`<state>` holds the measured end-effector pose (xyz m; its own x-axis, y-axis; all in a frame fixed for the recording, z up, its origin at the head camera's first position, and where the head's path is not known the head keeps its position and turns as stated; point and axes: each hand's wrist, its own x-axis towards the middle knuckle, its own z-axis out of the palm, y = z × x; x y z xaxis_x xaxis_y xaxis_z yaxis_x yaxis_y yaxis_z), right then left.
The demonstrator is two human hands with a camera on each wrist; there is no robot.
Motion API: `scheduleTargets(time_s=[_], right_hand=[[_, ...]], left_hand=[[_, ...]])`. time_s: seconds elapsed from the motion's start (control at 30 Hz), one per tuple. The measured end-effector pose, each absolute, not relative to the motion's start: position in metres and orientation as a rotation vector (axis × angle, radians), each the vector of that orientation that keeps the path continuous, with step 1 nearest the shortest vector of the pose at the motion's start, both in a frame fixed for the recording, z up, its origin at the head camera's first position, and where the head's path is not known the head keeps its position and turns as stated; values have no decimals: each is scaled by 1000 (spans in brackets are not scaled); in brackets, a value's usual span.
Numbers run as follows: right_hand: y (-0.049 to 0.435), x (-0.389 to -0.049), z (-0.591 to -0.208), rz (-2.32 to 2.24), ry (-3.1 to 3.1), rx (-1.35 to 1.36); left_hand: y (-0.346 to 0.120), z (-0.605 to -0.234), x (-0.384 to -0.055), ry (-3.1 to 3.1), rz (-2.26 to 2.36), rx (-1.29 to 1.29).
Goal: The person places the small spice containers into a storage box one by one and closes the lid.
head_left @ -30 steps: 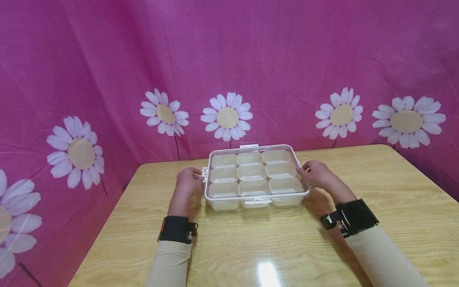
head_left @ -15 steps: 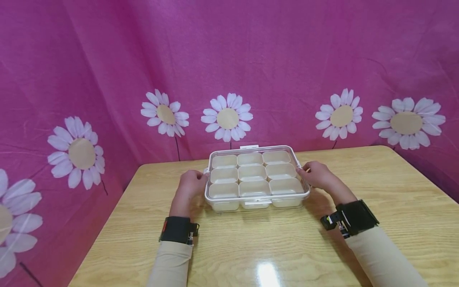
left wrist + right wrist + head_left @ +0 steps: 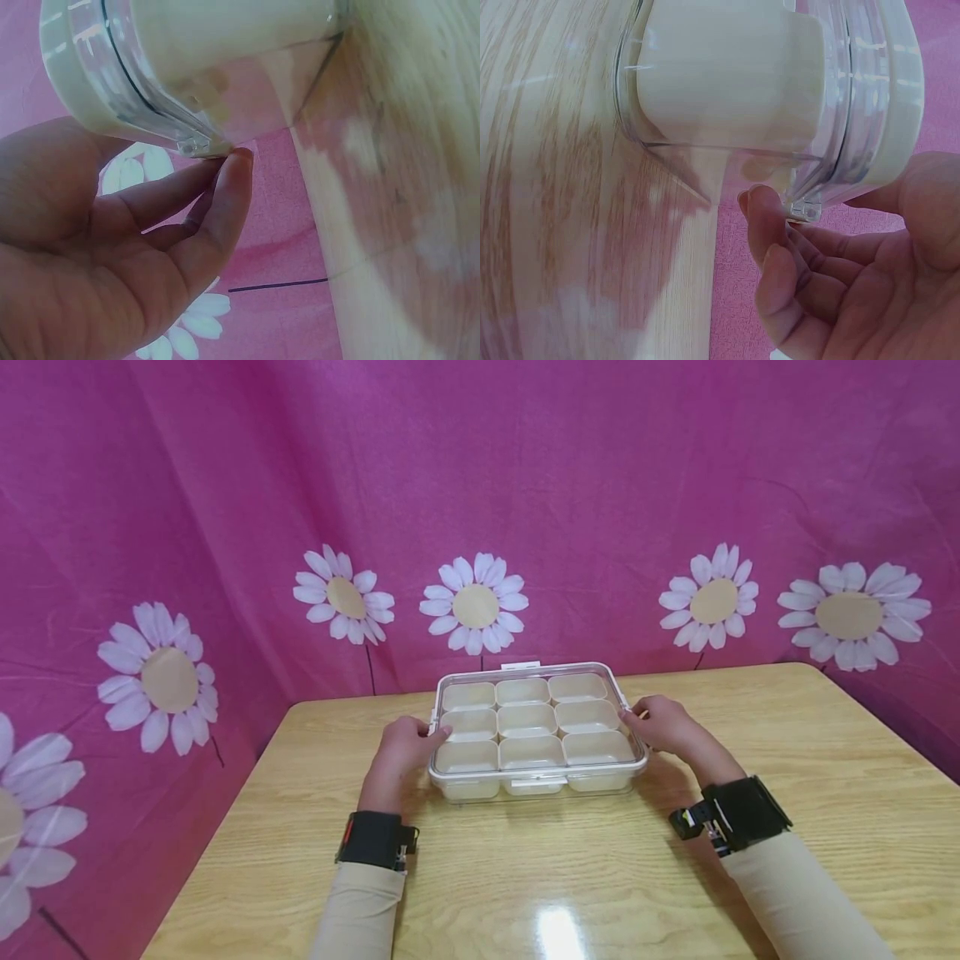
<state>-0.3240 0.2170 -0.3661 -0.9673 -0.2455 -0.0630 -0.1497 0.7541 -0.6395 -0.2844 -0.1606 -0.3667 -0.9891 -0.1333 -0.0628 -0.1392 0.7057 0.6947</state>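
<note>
A clear lidded storage box (image 3: 522, 781) with a white rim stands on the table, holding several cream cups (image 3: 527, 720) in rows under its transparent lid. My left hand (image 3: 405, 745) grips its left side, thumb over the lid's edge and fingers curled below at the side latch (image 3: 196, 145). Opposite it, my right hand (image 3: 663, 724) grips the right edge. In the right wrist view its thumb goes over the white rim while the fingertips (image 3: 763, 201) sit at the right latch (image 3: 804, 210). The front latch (image 3: 539, 782) lies along the front side.
The wooden table (image 3: 480, 877) reaches toward me, with a bright glare spot near the front. Close behind its back edge hangs a magenta curtain (image 3: 570, 485) with printed daisies. Both wrists wear black camera bands (image 3: 750, 814).
The left latch, sticking outward a second ago, is now folded down against the box. My left hand has shifted right, its thumb coming onto the lid. My right hand and the box have stayed put.
</note>
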Motion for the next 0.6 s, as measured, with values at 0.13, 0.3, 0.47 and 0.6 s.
scheduleTargets(time_s=[0.13, 0.3, 0.47, 0.6], right_hand=[[216, -324, -367, -1012, 2807, -326], [217, -324, -367, -1007, 2798, -325], [217, -323, -366, -1004, 2803, -332], [216, -323, -366, -1004, 2808, -326]], left_hand=[[-161, -367, -286, 2902, 1146, -228], [-159, -366, -286, 2911, 1148, -227], [-158, -365, -284, 2907, 1180, -231], [-156, -365, -281, 2884, 1243, -242]])
